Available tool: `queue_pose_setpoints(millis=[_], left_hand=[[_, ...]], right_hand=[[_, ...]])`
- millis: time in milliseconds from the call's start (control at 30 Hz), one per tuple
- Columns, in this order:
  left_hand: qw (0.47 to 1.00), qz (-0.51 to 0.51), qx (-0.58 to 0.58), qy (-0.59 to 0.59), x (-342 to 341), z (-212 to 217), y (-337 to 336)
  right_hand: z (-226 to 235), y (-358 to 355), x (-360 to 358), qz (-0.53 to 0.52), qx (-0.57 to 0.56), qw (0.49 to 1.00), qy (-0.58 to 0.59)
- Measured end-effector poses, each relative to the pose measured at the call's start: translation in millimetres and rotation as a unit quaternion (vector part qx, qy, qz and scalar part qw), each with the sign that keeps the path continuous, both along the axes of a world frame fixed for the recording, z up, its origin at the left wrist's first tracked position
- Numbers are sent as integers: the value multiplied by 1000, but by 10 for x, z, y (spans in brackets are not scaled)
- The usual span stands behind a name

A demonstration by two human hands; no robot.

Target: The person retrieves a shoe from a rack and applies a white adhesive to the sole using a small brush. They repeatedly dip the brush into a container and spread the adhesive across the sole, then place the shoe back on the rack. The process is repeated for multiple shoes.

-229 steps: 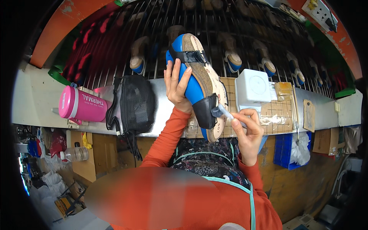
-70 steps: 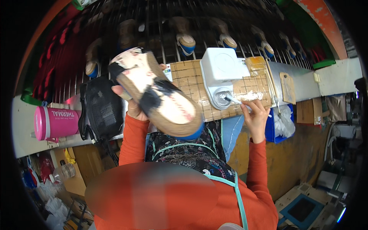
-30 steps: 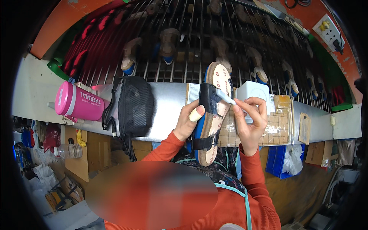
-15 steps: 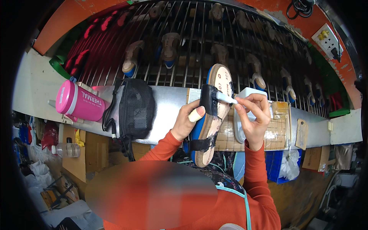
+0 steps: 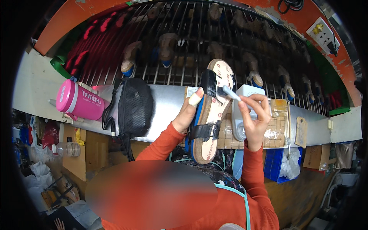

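Observation:
My left hand (image 5: 187,113) grips the left edge of an unfinished sandal (image 5: 209,142), its pale printed underside turned up. Black straps are folded over that underside at two places, with dark smears beside them, and blue shows along the edge. A yellowish cover wraps the left thumb. In my right hand (image 5: 254,122), thumb and fingers pinch a slim whitish stick-like tool (image 5: 232,94). Its tip lies over the sole beside the upper strap; whether it touches cannot be told. A white plastic container (image 5: 238,122) stands behind the right hand.
Beyond the metal bench (image 5: 163,111) runs a rack of metal rods (image 5: 188,42) carrying several shoe forms. A pink thermal jug (image 5: 82,101) and a black mesh bag (image 5: 135,109) lie left. Blue crate (image 5: 273,165) below right; another person's hand (image 5: 59,224) at lower left.
The sandal has turned a little, showing more of its underside. The tool's tip has come away from the upper strap, and the left thumb has shifted up along the edge.

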State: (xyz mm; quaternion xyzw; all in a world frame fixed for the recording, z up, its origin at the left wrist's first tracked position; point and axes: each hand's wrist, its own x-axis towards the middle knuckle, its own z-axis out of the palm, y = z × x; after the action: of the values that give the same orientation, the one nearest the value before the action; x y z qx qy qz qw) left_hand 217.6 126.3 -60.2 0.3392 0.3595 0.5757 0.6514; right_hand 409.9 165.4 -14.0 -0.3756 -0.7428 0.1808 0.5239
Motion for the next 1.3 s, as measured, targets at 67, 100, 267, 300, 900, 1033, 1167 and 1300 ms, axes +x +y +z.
queue_pose_setpoints(millis=[67,100,267,300,900,1033,1167,1300], left_hand=[[998,33,22,-48,11,-1,-6],[998,45,8,-43,9,-3,-12],[996,86,-3,13,5,-35,-50],[996,86,0,19,6,-41,-54],[993,106,39,31,-78,-65,-8],[996,71,37,41,-120,-23,37],[993,77,56,69,-130,33,87],[993,98,57,42,-115,83,119]], right_hand=[[-78,-150,-12,26,-57,998,16],[-111,-221,-15,39,-79,996,29],[-222,-448,-121,31,-120,989,83],[-235,-456,-158,17,-110,991,81],[-232,-335,-104,-4,-6,1000,-28],[-224,-360,-8,24,-25,997,-62],[-209,-386,55,51,-70,995,-54],[-228,-415,93,64,-66,994,-57]])
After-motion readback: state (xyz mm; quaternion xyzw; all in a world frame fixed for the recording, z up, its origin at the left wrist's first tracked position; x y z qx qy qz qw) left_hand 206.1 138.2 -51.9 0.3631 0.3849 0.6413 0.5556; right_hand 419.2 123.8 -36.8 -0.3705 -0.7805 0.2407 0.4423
